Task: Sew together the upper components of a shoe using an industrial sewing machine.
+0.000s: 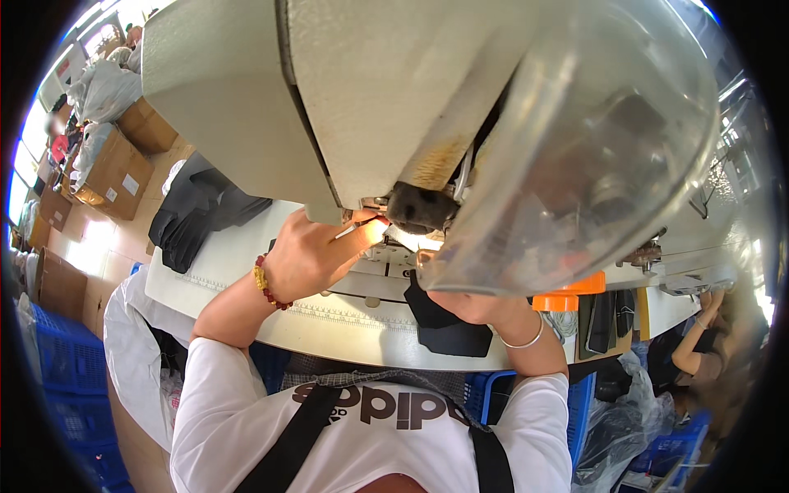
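Observation:
My left hand (308,251) is closed around a thin, slender tool (355,227) with a dark and metallic shaft. Its fingertips are lit by the lamp beside the needle area of a large sewing machine (386,90). On the other side of the needle area, my right hand (470,306) has its fingers curled in close. A clear plastic cover (575,156) partly hides them, and what they hold cannot be made out. A black fabric piece (450,335) lies on the white machine table (329,329), partly under my right hand.
Dark fabric pieces (201,214) are heaped at the table's left end. An orange plastic part (571,289) and a coil of cord (563,323) sit at the right. Blue crates (74,353) and cardboard boxes (115,172) stand on the left. Another person's arm (694,341) shows at far right.

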